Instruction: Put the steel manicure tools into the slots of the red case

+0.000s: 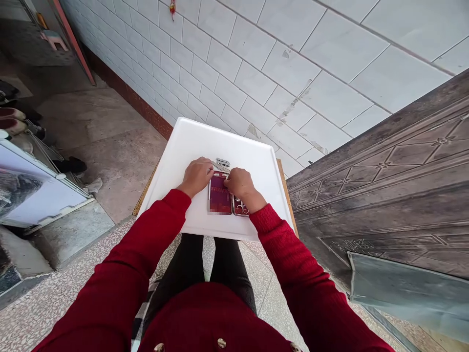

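Note:
An open manicure case with a dark red and purple lining lies on the white tabletop. Small scissors show in its right half, partly covered by my right wrist. My left hand is at the case's upper left corner, fingers bent and drawn together. Over the case's upper middle, my right hand is closed, its fingertips pinched near the hinge. A thin silvery strip runs between the two hands; which hand grips it is unclear. Just beyond lies a small metal piece, perhaps nail clippers.
The white tabletop has a raised rim and rests on a wooden base. A tiled wall rises behind it. To the right stands a dark carved panel; to the left is a shoe rack.

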### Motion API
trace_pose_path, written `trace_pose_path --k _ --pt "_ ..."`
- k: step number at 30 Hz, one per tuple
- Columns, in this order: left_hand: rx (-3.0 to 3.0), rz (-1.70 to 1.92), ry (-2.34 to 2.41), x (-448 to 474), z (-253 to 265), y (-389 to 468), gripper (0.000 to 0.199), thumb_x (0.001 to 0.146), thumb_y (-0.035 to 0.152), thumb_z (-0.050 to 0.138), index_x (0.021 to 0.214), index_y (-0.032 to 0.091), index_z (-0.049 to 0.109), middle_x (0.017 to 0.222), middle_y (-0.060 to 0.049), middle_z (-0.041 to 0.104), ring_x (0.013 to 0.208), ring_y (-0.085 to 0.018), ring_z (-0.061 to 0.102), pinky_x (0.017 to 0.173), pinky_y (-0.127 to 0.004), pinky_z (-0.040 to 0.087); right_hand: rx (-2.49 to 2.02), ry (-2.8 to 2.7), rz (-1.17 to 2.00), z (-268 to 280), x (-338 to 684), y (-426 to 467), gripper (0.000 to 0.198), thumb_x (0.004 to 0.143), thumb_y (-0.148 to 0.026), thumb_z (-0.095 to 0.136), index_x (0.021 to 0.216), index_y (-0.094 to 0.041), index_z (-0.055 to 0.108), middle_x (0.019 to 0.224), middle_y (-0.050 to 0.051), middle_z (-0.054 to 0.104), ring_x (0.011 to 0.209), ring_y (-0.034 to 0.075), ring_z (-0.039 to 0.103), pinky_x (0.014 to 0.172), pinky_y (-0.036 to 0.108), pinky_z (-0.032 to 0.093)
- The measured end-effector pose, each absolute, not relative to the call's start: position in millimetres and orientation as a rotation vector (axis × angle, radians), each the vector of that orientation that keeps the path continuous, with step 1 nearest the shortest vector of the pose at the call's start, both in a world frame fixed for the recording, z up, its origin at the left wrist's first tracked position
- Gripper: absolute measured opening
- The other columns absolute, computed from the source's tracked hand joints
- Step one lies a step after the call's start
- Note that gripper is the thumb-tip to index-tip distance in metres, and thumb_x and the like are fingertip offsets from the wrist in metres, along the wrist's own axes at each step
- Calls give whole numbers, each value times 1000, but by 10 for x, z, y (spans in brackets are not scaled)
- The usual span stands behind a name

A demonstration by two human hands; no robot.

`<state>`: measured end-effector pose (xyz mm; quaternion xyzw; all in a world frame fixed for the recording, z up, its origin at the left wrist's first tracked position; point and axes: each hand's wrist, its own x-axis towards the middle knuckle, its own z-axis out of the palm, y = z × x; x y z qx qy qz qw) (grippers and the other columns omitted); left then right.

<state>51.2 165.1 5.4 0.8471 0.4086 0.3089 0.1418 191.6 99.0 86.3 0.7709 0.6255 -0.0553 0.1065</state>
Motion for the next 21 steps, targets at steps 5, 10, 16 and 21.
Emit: trace_pose_path --k 5,10,16,21 --pt "2433 918 1160 510 40 1648 24 93 16 50 83 20 72 109 -9 76 111 -27 66 99 -43 54 2273 1855 -80 775 1857 874 28 99 -24 55 113 -12 76 116 18 77 108 27 73 86 31 52" --pt "2460 917 1142 495 48 1627 23 93 16 51 82 20 70 108 -10 76 110 -26 66 98 -42 54 2379 1839 -151 733 1833 807 30 99 -26 55 115 -11 75 108 17 79 104 27 74 87 33 52" --pt "2447 929 1144 498 46 1619 23 94 16 50 84 21 70 108 -9 77 110 -26 66 99 -43 54 2557 1823 -436 721 1920 846 27 94 -22 56 109 -19 78 81 5 79 93 21 74 77 27 50" --pt "2441 915 1139 501 46 1620 24 95 15 49 82 20 69 112 -10 76 112 -27 66 99 -43 54 2501 1822 -236 725 1924 860 29 96 -23 54 111 -18 78 96 9 80 96 23 74 80 30 51"
